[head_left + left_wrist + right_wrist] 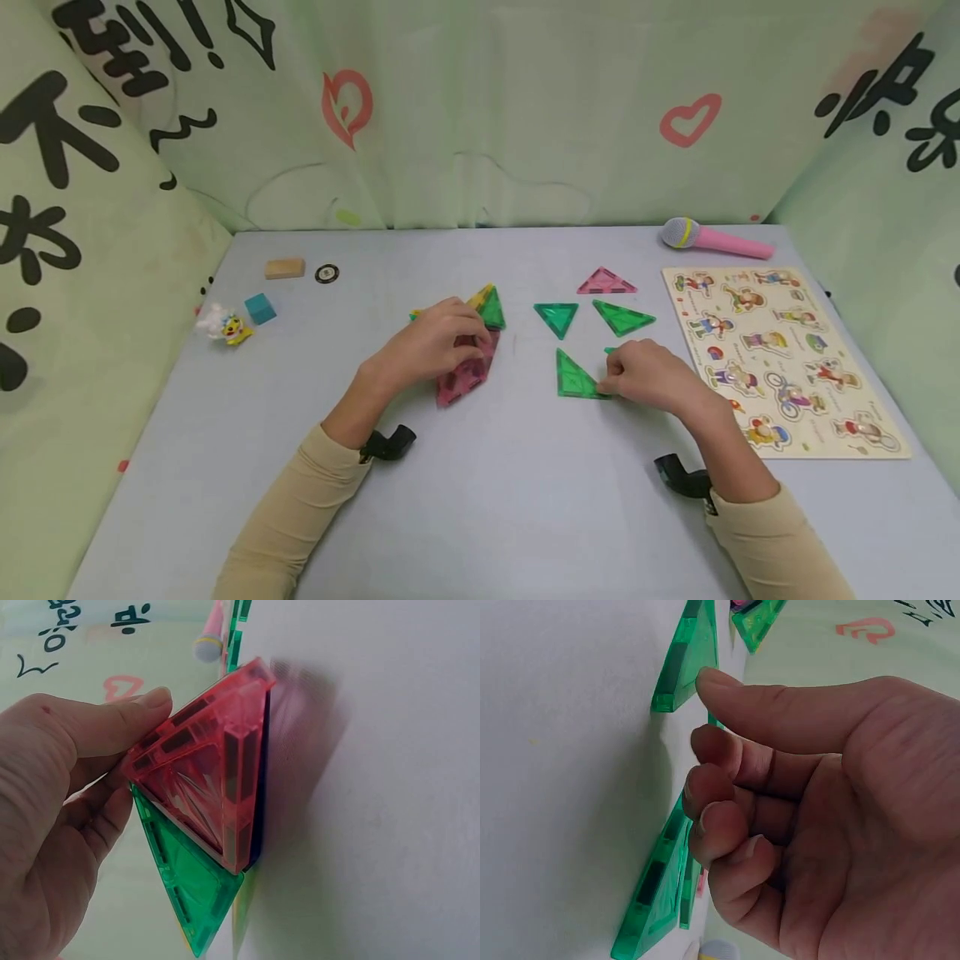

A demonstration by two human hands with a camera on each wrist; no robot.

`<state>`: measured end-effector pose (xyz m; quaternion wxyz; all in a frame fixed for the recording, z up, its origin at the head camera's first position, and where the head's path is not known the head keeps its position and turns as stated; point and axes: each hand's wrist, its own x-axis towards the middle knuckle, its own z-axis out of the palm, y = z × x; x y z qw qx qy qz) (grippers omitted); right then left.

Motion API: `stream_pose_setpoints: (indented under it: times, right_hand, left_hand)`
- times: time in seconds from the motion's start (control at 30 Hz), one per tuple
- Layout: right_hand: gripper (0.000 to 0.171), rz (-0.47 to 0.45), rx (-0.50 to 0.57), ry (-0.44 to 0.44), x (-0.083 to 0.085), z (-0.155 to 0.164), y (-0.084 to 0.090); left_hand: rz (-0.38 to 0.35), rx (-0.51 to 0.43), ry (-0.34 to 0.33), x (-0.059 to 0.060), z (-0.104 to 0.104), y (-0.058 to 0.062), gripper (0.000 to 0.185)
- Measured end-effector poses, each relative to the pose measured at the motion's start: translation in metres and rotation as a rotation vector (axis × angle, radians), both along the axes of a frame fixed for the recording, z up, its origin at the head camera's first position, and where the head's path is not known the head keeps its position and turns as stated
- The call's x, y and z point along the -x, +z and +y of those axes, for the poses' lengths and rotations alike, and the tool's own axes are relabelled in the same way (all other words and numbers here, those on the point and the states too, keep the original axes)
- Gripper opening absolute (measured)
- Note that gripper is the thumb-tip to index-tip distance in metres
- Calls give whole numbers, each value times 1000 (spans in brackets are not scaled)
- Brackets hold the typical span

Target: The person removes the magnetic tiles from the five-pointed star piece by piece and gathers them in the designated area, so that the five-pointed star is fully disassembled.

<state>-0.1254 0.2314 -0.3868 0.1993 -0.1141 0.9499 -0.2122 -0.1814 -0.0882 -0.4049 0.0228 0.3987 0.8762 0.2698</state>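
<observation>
My left hand [442, 337] grips a small built piece of translucent magnetic tiles, thumb on the edge of its pink-red part [199, 769]. A green triangular tile [187, 881] joins that part, and a bit of yellow shows behind it. The hand hides some of the build in the head view. My right hand [648, 375] hovers low with its fingers loosely bent, the thumb tip close by a flat green triangle tile [573, 379]. In the right wrist view a gap separates thumb and index finger, with nothing held. Another green tile [656, 892] lies beside these fingers, mostly covered from above.
Farther back lie two green triangle tiles [624, 317] and a pink one [606, 282]. A picture puzzle board [712, 406] and a pink toy microphone [731, 242] are at right. At left sit a wooden block [285, 268], black disc [327, 273], teal cube [260, 308] and small toy [236, 330].
</observation>
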Motion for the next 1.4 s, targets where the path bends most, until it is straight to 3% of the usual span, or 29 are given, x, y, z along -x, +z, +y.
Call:
stream_pose_setpoints:
  times: [0.2,0.33,0.47,0.63,0.77,1.17,1.4]
  right_hand:
    - [8,60,172,24,3,-26,-4]
    - [21,26,243,42,15,-57,-10]
    - [32,-52,271,34,31,-84,-15]
    - [39,-152,343,-73,44,-97,-22]
    - [36,-170,400,-137,46,-98,-25]
    - [49,-176,452,-46,47,-102,-31]
    - [14,-35,398,-33,53,-109,-31]
  left_hand:
    - [21,-6,-3,0,-1,0,10]
    - [39,2,3,1,-5,1,13]
    - [39,22,51,2,-12,4,18]
    - [-50,28,102,5,-17,5,26]
    - [-98,49,125,6,-18,6,28]
    - [-52,129,145,7,-17,7,30]
    - [-54,129,136,7,-18,7,28]
